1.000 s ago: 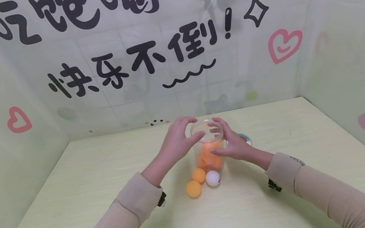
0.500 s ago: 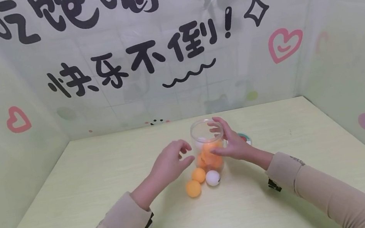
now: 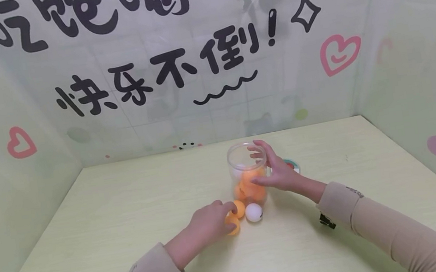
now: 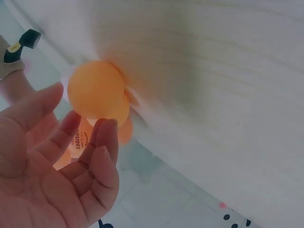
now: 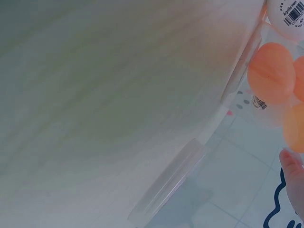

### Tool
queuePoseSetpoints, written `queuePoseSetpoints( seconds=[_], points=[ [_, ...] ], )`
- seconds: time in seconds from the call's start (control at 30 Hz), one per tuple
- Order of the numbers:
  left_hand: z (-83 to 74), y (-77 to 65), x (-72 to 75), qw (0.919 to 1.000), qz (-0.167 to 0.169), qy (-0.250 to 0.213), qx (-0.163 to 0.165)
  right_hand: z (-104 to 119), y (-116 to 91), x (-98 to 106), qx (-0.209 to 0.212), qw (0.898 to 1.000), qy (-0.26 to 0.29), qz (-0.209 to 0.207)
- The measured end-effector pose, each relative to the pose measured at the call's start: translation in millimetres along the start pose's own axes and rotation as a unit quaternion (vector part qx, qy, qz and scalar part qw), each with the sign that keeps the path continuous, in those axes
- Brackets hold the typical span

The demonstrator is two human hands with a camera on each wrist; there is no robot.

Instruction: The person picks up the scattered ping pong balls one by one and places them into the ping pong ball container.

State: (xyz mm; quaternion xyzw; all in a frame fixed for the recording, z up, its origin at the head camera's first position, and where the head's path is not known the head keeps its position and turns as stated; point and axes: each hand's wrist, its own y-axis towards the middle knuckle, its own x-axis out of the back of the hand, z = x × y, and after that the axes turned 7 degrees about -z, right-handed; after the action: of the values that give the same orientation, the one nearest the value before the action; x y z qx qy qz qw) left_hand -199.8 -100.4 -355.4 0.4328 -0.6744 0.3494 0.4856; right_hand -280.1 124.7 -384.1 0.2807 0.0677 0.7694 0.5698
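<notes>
- Two bare hands are apart in the head view: the right hand (image 3: pixel 280 169) holds the upright clear jar (image 3: pixel 230 167), thumb in front and fingers round the far side, while the left hand (image 3: pixel 211 222) curves loosely about the near orange ball (image 3: pixel 235 226).
- That ball lies on the table (image 3: pixel 135 203), the second orange ball (image 3: pixel 239 209) just beyond it and the white ball (image 3: pixel 254 213) to their right, near the jar's base.
- More orange balls (image 3: pixel 252 188) sit inside the jar; a round disc (image 3: pixel 294 165) lies partly hidden behind the right hand.
- Left wrist view: a gap separates thumb from near ball; whether other fingertips touch it, I cannot tell.
- Right wrist view: one fingertip (image 5: pixel 290 166) shows beside balls at the right edge; its grip cannot be judged there.
</notes>
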Motion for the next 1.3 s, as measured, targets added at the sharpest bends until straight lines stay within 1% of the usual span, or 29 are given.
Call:
queuePoseSetpoints(
  seconds=[0.23, 0.33, 0.43, 0.53, 0.63, 0.73, 1.0, 1.3],
  points=[
    [2.6, -9.1, -3.4, 0.9995, 0.025, 0.021, -0.003, -1.0, 0.5, -0.7, 0.008, 1.000, 0.000, -0.002],
    [4.7, -12.8, -3.8, 0.9991, 0.036, 0.016, -0.012, -1.4, 0.1, -0.7, 0.016, 1.000, 0.001, -0.003],
    [7.4, -15.3, -4.0, 0.9989, 0.040, -0.003, -0.024, -1.1, -0.7, -0.6, 0.022, 1.000, 0.001, -0.004],
    [9.9, -17.1, -3.6, 0.9979, 0.046, -0.034, -0.029, -1.2, -1.3, -0.5, 0.022, 1.000, -0.001, -0.005],
    [11.9, -18.5, -2.2, 0.9957, 0.058, -0.069, -0.020, -1.3, -1.4, -0.7, 0.019, 1.000, -0.003, -0.005],
    [13.9, -19.1, 0.1, 0.9937, 0.065, -0.090, -0.011, -1.1, -1.5, -0.9, 0.015, 1.000, -0.005, -0.007],
    [18.8, -16.0, 5.7, 0.9932, 0.055, -0.103, 0.004, 0.8, -1.9, -1.3, 0.007, 1.000, -0.004, -0.007],
    [18.0, -14.6, 15.2, 0.9965, 0.030, -0.077, 0.009, 2.5, -0.4, -1.6, 0.000, 1.000, 0.001, -0.004]
  ],
)
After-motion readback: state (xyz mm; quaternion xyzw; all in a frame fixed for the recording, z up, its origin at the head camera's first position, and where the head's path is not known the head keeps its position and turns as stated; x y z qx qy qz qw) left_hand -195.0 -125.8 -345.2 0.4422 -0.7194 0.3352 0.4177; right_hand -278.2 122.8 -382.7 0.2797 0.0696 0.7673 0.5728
